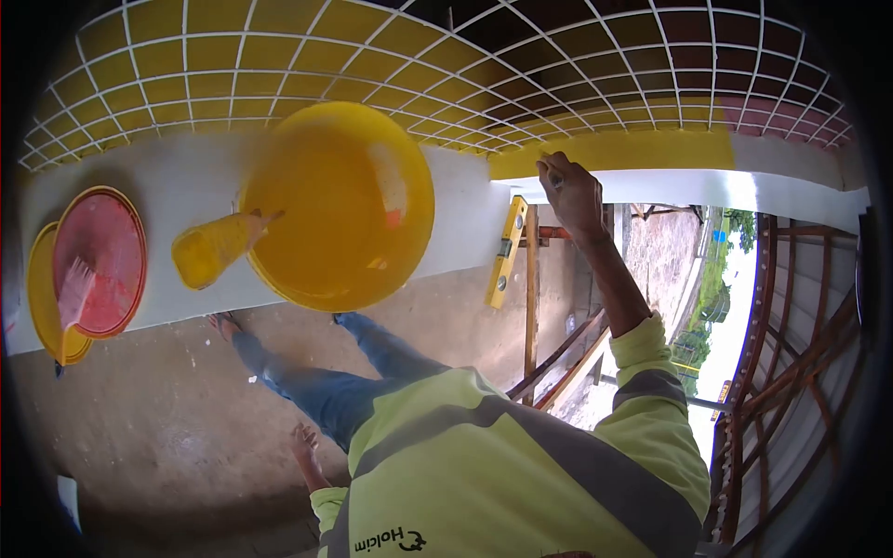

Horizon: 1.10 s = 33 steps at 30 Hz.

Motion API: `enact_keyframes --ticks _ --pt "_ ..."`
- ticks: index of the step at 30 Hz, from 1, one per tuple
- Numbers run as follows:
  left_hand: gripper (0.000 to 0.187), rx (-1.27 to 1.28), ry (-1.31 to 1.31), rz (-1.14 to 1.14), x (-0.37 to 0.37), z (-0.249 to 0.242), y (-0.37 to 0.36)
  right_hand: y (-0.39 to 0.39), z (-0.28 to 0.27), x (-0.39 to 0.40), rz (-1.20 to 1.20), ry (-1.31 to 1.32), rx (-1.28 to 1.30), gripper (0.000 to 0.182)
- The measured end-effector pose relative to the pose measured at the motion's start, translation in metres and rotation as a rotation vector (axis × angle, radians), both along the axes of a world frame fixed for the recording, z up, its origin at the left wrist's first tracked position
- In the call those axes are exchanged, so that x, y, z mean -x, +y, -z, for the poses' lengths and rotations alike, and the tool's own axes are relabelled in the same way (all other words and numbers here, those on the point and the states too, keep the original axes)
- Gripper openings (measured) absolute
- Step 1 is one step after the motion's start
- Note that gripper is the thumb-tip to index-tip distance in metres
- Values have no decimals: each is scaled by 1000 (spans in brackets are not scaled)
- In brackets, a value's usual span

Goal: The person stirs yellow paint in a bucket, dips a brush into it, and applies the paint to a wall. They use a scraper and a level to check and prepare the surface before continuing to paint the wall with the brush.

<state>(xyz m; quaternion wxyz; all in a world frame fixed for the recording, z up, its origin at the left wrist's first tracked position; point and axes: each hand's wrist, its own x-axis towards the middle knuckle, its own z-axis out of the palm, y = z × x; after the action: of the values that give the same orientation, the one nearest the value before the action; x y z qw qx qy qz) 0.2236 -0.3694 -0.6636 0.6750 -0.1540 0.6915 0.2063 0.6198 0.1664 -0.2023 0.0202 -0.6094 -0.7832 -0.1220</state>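
My right hand [572, 195] is raised and closed around a small, pale-tipped paintbrush, mostly hidden by the fingers. Its tip is at the yellow-painted band [633, 152] along the wall edge, just under the white wire grid. My left hand [305, 442] hangs low by my side with nothing in it, its fingers loosely apart. A large round yellow tub [339, 205] stands on the white ledge [186, 158]. Beside its rim lies a yellow-coated piece with a narrow handle [206, 251]. Farther left, a pale brush [74, 302] rests on a red-smeared round lid [112, 251].
White wire mesh [307, 56] runs along the top. A yellow spirit level [507, 251] leans by a wooden post [531, 307]. Wooden rails [567, 367] border the right side, with daylight beyond. My legs [307, 381] stand on a bare concrete floor [167, 428].
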Motion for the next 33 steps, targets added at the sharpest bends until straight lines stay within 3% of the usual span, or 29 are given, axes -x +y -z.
enact_keyframes --ticks 2,5,10,15,18,22,25,28,29,30,33 --pt "43 -12 0 14 -1 0 7 13 11 -17 9 291 -46 13" --pt "41 -36 28 33 -1 -9 17 31 0 -49 99 241 -171 15" --pt "38 -60 11 8 -4 -2 8 21 -57 -37 133 -149 -367 22" --pt "37 -31 -1 23 -9 -4 8 8 -77 3 207 -370 -262 17" --pt "37 -50 -11 24 -7 -3 12 16 -22 -25 -20 -496 -258 12" --pt "41 -59 24 12 -5 -7 25 25 70 -60 -4 -579 5 11" --pt "44 -63 19 16 3 -7 19 22 73 -24 4 -375 11 12" --pt "44 -25 23 -29 2 -12 5 19 47 -16 216 145 -75 18" --pt "44 -18 19 -42 0 -12 3 17 34 -17 340 487 -39 22" --pt "44 -10 15 -56 -1 -10 0 14 22 -16 415 628 -75 21" --pt "43 18 23 -38 -6 -12 1 8 -1 -29 524 799 -58 17"
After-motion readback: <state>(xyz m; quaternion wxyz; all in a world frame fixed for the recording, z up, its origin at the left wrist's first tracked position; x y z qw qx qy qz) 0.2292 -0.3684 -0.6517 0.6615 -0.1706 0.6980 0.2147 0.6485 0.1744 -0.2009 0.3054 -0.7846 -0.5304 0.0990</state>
